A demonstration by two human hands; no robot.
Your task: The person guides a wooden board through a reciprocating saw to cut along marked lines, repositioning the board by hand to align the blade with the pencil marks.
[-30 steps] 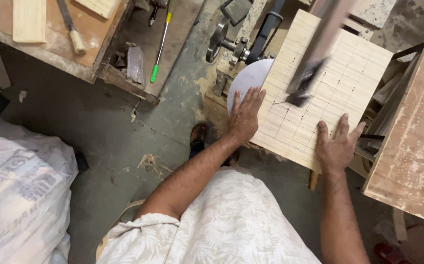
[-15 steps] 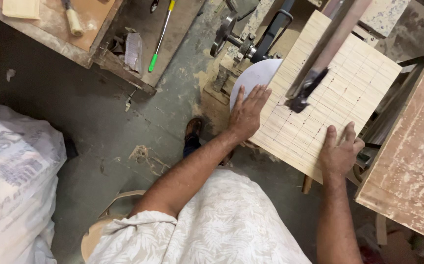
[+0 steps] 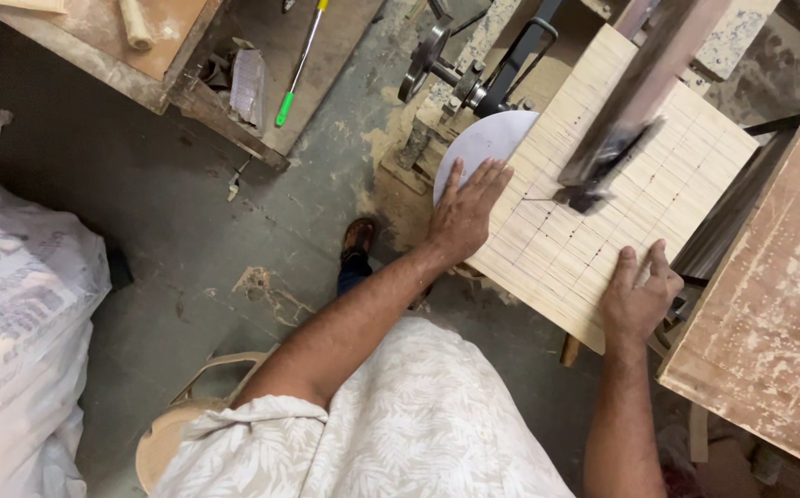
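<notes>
A pale wooden board [image 3: 631, 175], marked with a grid of lines and small holes, lies flat on a machine table. My left hand [image 3: 465, 214] presses palm-down on the board's left edge, fingers spread, partly over a round white disc [image 3: 483, 140]. My right hand [image 3: 638, 293] rests flat on the board's near right corner, fingers apart. A dark metal machine arm [image 3: 623, 118] comes down to the board's middle, between my hands.
A worn wooden bench [image 3: 769, 332] stands to the right. A workbench [image 3: 234, 101] at the upper left carries a green-handled tool [image 3: 297, 66]. A big white sack [image 3: 17, 341] fills the left. My sandalled foot [image 3: 356, 247] stands on the dusty concrete floor.
My hands and the board sit in much the same place under the machine arm. The view has shifted a little, and my right hand has slid slightly nearer the board's corner.
</notes>
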